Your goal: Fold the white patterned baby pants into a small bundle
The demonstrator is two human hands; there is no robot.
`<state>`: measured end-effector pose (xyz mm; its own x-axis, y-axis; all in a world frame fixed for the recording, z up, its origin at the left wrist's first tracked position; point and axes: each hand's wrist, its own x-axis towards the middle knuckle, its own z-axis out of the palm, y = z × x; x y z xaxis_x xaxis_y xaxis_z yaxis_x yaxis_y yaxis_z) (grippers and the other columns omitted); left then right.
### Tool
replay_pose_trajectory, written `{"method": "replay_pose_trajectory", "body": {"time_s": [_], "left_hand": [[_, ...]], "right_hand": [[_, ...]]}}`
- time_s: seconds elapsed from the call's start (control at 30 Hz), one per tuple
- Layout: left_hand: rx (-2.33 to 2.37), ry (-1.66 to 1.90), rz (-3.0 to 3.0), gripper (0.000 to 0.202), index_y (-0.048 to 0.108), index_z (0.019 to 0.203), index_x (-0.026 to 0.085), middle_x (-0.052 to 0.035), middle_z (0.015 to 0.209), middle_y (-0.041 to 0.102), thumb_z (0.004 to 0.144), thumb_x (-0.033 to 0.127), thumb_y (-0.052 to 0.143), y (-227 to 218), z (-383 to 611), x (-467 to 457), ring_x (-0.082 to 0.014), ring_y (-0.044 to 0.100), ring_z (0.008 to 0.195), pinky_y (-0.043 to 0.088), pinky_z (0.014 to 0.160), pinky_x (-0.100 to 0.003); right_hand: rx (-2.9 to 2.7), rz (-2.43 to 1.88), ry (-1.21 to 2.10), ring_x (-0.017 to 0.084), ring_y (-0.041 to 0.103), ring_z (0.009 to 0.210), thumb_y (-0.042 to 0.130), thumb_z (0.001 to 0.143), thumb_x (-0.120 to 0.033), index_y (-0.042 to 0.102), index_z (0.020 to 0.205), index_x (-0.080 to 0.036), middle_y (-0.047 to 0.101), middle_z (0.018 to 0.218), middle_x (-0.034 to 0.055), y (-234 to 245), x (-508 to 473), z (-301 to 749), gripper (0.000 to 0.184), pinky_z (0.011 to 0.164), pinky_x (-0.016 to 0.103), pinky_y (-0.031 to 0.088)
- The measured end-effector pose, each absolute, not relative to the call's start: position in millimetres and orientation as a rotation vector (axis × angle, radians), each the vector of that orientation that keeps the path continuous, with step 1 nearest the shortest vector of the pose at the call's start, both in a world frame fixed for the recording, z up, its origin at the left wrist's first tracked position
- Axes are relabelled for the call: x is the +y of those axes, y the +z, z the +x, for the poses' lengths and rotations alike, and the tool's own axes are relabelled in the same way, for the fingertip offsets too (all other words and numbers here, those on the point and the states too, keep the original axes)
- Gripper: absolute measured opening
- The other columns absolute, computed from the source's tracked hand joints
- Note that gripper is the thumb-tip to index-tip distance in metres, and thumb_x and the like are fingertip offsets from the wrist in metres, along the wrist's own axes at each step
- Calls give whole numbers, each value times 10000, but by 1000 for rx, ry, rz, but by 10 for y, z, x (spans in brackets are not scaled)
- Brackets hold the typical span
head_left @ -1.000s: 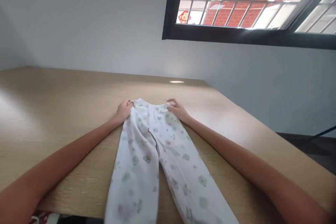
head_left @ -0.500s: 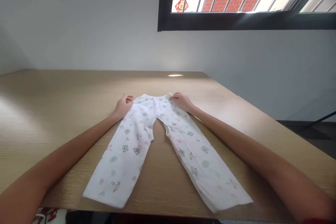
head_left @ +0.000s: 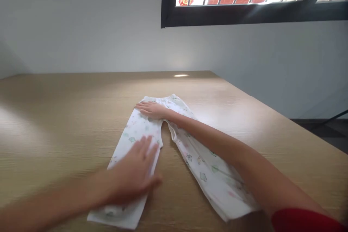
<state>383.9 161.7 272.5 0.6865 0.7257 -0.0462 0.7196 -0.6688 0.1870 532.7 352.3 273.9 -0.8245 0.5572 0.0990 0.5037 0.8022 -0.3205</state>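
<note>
Our right hand (head_left: pixel 152 110) lies flat and unclenched on the pants (head_left: pixel 202 174), just below the waistband (head_left: pixel 160 99). Our left hand (head_left: pixel 133 174), blurred, holds nothing above one leg; we cannot tell if it touches. The pants lie on the desk (head_left: pixel 67 130), legs apart. Beyond, we see a window (head_left: pixel 231 13).

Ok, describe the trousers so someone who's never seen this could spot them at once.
Find the wide table below the dark window frame. On it lie the trousers, waistband at the far end, right hand across their upper part, blurred left hand over one leg. White cloth with green and pink prints sets them apart from the tan table.
</note>
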Motion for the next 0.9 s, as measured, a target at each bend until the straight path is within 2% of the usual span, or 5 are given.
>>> {"method": "replay_pose_trajectory", "body": {"time_s": [0.13, 0.23, 0.57, 0.7, 0.9], "left_hand": [[637, 32, 2903, 468, 304, 1354, 242, -118, 1356, 350, 912, 396, 280, 2770, 3822, 994, -287, 358, 1226, 337, 975, -400], [601, 123, 2869, 523, 293, 1358, 172, -124, 1369, 331, 915, 445, 241, 2957, 4009, 1151, -267, 324, 1249, 281, 1017, -394], [884, 225, 2742, 580, 344, 1300, 19, -224, 1381, 259, 913, 429, 209, 2891, 5184, 2732, -341, 164, 1294, 147, 1037, -497], [427, 54, 2765, 592, 255, 1372, 206, -163, 1424, 190, 880, 536, 252, 2902, 5180, 1905, -402, 127, 1288, 164, 984, -584], [201, 203, 2941, 544, 305, 1328, 302, -139, 1085, 510, 835, 511, 401, 3049, 5269, 1398, -264, 562, 847, 442, 693, -366]], "right_hand": [[-2671, -899, 718, 197, 304, 1251, 287, 933, -340, 443, 1277, -236, 377, 1349, 4, 2863, 3516, 5473, 392, 1048, 386, 221], [-2528, -928, 906, 199, 356, 1219, 357, 907, -337, 447, 1263, -313, 394, 1334, -46, 3007, 3324, 5756, 368, 1019, 384, 291], [-2477, -1318, 311, 231, 139, 1310, 276, 906, -255, 372, 1321, -276, 264, 1408, 8, 2812, 3253, 6765, 426, 1036, 457, 196], [-2479, -1426, 222, 262, 250, 1259, 315, 891, -245, 477, 1234, -294, 384, 1318, 62, 2751, 3392, 6825, 382, 1001, 498, 185], [-2075, -1456, 588, 199, 516, 805, 443, 776, -241, 651, 909, -222, 575, 881, 47, 2859, 3359, 6766, 248, 783, 354, 392]]}}
